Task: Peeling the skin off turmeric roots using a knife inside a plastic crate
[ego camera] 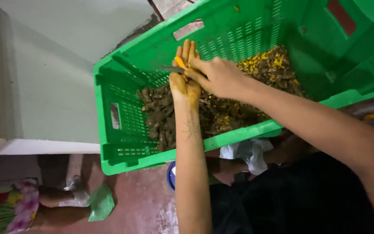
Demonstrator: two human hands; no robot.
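Left hand fingers stretch flat together, a peeled orange root lying on them. Right hand grips a knife, its blade against the root. Both hover over brown roots in a green crate.

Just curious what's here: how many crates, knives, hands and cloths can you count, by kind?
Green crate: 1
Knife: 1
Hands at work, left hand and right hand: 2
White cloth: 1
Total: 5
The roots in the crate are too many to count.
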